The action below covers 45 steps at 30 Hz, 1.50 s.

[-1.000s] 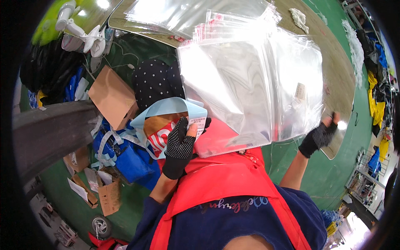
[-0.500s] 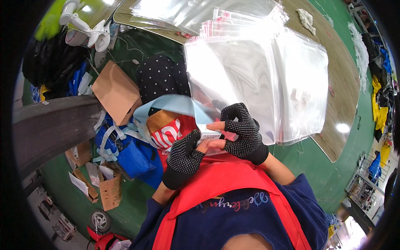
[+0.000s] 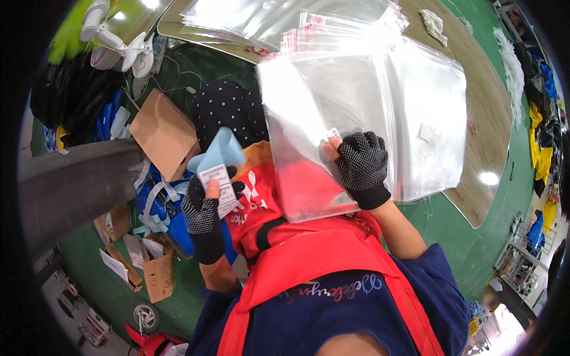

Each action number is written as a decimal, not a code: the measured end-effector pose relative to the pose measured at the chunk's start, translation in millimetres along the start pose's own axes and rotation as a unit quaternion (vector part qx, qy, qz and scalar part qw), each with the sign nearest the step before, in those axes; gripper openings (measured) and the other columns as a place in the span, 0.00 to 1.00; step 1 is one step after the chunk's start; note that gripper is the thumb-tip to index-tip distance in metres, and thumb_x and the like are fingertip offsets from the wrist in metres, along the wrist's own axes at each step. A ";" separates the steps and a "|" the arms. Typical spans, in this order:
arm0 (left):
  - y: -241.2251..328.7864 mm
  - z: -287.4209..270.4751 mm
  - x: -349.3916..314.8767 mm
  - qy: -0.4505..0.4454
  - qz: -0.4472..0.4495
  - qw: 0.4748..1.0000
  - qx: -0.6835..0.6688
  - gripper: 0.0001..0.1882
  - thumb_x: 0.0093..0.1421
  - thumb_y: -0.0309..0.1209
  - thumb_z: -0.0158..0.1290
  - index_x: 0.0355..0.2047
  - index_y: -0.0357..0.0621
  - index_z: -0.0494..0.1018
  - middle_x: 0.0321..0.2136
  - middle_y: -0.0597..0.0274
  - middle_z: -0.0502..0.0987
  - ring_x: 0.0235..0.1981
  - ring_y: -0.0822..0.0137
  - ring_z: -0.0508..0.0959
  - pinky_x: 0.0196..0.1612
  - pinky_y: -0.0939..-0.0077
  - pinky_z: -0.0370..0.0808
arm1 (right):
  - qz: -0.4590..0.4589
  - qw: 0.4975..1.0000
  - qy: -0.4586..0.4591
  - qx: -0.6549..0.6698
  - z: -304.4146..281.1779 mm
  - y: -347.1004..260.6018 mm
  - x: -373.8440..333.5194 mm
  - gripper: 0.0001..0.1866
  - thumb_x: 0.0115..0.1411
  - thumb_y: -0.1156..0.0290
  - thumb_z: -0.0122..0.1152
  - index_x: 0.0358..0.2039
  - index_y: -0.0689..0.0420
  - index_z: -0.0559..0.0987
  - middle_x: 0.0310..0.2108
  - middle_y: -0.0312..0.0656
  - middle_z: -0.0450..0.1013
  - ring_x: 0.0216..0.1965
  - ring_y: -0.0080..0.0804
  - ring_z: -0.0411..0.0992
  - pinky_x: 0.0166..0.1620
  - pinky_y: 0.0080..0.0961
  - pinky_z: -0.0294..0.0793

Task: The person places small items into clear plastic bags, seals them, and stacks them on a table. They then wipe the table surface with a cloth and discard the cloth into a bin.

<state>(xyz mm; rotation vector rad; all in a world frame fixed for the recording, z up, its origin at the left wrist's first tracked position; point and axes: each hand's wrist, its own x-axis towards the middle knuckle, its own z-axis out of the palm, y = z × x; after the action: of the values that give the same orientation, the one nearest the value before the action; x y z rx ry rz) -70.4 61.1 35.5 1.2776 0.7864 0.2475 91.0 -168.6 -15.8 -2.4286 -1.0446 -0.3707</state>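
From my remote view, I see the left hand gripping a strip of white labels with pale-blue backing; the right hand pinches a small label over a clear bag.

Two black dotted gloves; one label strip, left; one red apron; one white cloth lies far right.

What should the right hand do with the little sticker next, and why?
Perhaps the right hand should press the sticker flat: its fingers pinch it over the clear bag, and a white label shows on the bags beside it.
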 end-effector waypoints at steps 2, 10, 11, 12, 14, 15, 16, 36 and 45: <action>2.9 0.0 -2.8 -0.008 -0.005 1.000 -0.017 0.18 0.62 0.28 0.44 0.50 0.31 0.63 0.39 0.46 0.75 0.33 0.61 0.79 0.35 0.74 0.78 | 0.035 0.998 -0.029 0.052 -1.9 0.7 -3.8 0.12 0.47 0.61 0.64 0.31 0.51 0.77 0.24 0.38 0.70 0.29 0.38 0.67 0.33 0.35 0.63; -7.8 26.4 -11.6 -0.057 -0.019 0.998 -0.032 0.17 0.62 0.26 0.43 0.49 0.28 0.62 0.38 0.42 0.75 0.35 0.57 0.79 0.40 0.69 0.76 | 0.039 0.991 -0.081 0.098 0.7 -32.3 -30.5 0.15 0.41 0.67 0.68 0.30 0.53 0.75 0.27 0.37 0.70 0.32 0.39 0.67 0.35 0.35 0.64; -5.6 30.1 -11.1 -0.066 -0.022 0.997 -0.041 0.17 0.62 0.25 0.42 0.49 0.27 0.62 0.38 0.42 0.75 0.35 0.56 0.79 0.41 0.69 0.76 | 0.038 0.991 -0.071 0.106 2.4 -29.5 -29.5 0.15 0.41 0.68 0.68 0.30 0.54 0.75 0.27 0.37 0.70 0.31 0.39 0.67 0.35 0.34 0.64; -4.6 31.9 -12.8 -0.066 -0.023 0.997 -0.038 0.16 0.63 0.25 0.42 0.49 0.27 0.62 0.38 0.42 0.75 0.35 0.56 0.79 0.41 0.69 0.76 | 0.038 0.991 -0.061 0.114 2.4 -28.9 -27.7 0.14 0.41 0.68 0.68 0.29 0.54 0.74 0.26 0.37 0.70 0.31 0.39 0.67 0.35 0.34 0.64; -3.6 34.1 -14.9 -0.070 -0.022 0.997 -0.032 0.16 0.63 0.26 0.42 0.49 0.27 0.62 0.38 0.42 0.75 0.35 0.56 0.79 0.41 0.69 0.76 | 0.035 0.991 -0.051 0.121 -3.1 -32.7 -25.4 0.13 0.41 0.68 0.68 0.28 0.54 0.74 0.27 0.38 0.70 0.31 0.39 0.67 0.35 0.35 0.64; -4.3 34.3 -14.2 -0.071 -0.016 0.997 -0.039 0.16 0.63 0.26 0.42 0.48 0.26 0.63 0.38 0.42 0.75 0.36 0.56 0.79 0.41 0.68 0.76 | 0.043 0.989 -0.065 0.122 -4.5 -33.8 -25.7 0.13 0.41 0.68 0.68 0.28 0.54 0.74 0.28 0.39 0.70 0.31 0.40 0.67 0.35 0.35 0.64; -5.1 33.3 -13.7 -0.071 -0.016 0.997 -0.041 0.16 0.63 0.26 0.41 0.48 0.26 0.63 0.38 0.42 0.75 0.36 0.57 0.79 0.41 0.69 0.76 | 0.051 0.988 -0.080 0.122 -5.3 -34.2 -25.9 0.13 0.41 0.68 0.68 0.28 0.53 0.74 0.28 0.39 0.70 0.32 0.40 0.67 0.35 0.35 0.64; -61.4 63.8 10.3 -0.153 0.042 0.975 0.154 0.21 0.62 0.35 0.45 0.47 0.27 0.67 0.39 0.43 0.75 0.41 0.56 0.75 0.46 0.69 0.70 | 0.488 0.832 0.140 0.224 -86.7 89.3 -69.3 0.18 0.63 0.59 0.48 0.38 0.62 0.77 0.25 0.35 0.72 0.23 0.19 0.66 0.27 0.17 0.65; -44.2 67.1 4.9 -0.175 0.030 0.972 0.155 0.19 0.62 0.33 0.45 0.47 0.28 0.67 0.39 0.47 0.76 0.39 0.62 0.77 0.45 0.73 0.71 | 0.496 0.821 0.201 0.200 -114.9 132.8 -105.8 0.19 0.58 0.73 0.55 0.49 0.66 0.68 0.40 0.47 0.70 0.35 0.37 0.70 0.37 0.25 0.71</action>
<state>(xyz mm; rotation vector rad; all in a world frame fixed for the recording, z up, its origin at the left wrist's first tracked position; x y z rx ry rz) -34.6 -0.4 -2.0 1.5877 0.4943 -0.0574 110.5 -372.2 -3.0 -2.0234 0.3531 -0.2316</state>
